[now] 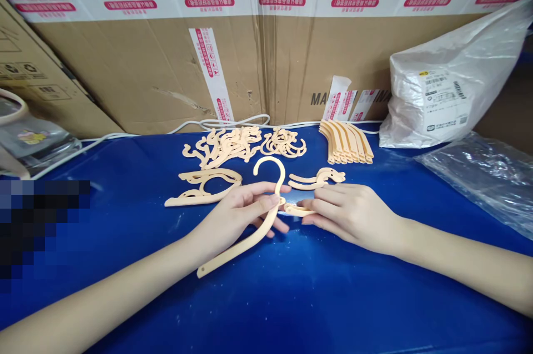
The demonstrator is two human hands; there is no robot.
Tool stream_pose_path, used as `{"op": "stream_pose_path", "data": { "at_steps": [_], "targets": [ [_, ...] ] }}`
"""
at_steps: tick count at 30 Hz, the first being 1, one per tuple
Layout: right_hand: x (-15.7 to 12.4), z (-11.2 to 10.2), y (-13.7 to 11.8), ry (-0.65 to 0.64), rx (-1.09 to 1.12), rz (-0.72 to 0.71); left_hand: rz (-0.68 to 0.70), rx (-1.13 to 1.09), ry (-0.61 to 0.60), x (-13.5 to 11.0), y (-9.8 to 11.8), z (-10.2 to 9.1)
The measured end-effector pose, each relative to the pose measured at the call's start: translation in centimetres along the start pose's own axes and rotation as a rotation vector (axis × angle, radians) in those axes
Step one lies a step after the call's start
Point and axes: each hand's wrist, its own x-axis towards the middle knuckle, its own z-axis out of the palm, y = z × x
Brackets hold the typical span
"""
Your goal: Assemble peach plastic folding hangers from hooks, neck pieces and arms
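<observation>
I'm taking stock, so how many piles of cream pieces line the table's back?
3: a jumbled pile at left, a pile of hooks in the middle and a neat stack at right. Single pieces may be hidden within.

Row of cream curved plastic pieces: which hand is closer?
Right. The right hand is in front of that cream curved plastic row; the left hand is farther off, leftward.

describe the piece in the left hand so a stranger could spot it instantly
Before the big cardboard box, above the blue table, find the left hand. It holds a cream hanger piece. Unlike the folded hanger to its left, this one shows its hook up, with one long arm slanting down-left.
</observation>
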Motion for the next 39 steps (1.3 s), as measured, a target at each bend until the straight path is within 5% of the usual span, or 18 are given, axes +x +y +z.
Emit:
{"op": "stream_pose_path", "data": {
  "at_steps": [39],
  "targets": [
    [0.22,-0.09,-1.02,0.128,-0.238,-0.069,-0.031,0.178,-0.021,0.0,0.62,-0.04]
  ]
}}
